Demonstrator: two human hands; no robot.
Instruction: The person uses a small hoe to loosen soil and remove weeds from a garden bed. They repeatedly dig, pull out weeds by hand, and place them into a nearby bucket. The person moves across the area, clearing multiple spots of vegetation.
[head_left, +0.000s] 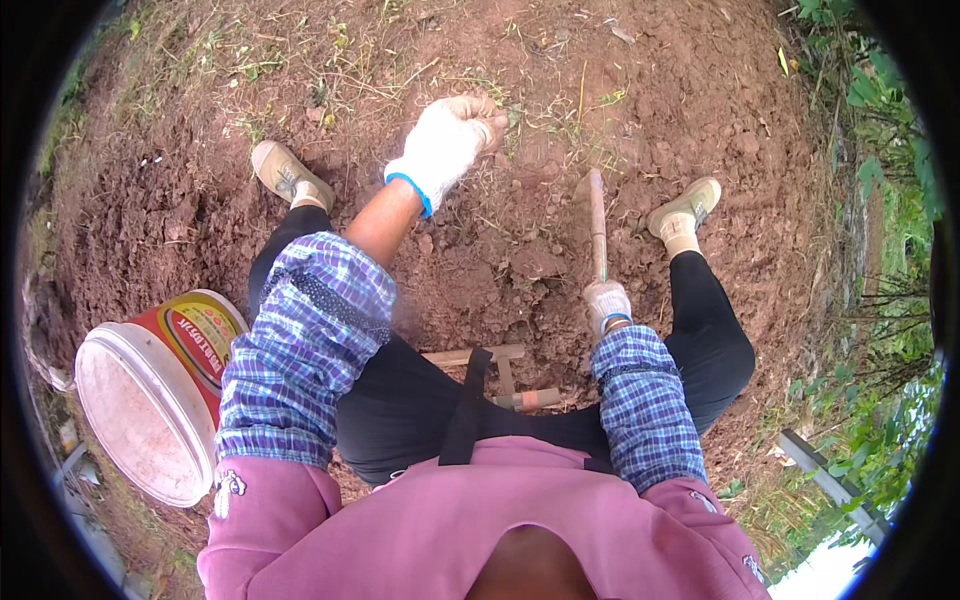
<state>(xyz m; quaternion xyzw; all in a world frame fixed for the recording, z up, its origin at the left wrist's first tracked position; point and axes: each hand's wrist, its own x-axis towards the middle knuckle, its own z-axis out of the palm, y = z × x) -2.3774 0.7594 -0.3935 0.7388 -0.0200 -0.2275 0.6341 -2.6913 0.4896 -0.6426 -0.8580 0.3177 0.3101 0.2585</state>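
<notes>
My left hand (454, 139), in a white knit glove with a blue cuff edge, is stretched forward over the soil. Its fingers are curled, with a bit of green weed (513, 116) at their tips; whether they grip it cannot be made out. Lower down on the right, my right hand (609, 304), also in a whitish glove, is closed around the wooden handle of a small hand hoe (598, 232). The hoe's head points away from me and rests at the reddish-brown soil (480, 277) between my feet.
A red and yellow plastic bucket (199, 330) with a whitish lid (146, 416) lies at my left. Parts of a low wooden stool (506, 375) show between my thighs. Pulled weeds (360, 82) are scattered ahead. Leafy plants (874, 172) and a grey bar (832, 484) border the right side.
</notes>
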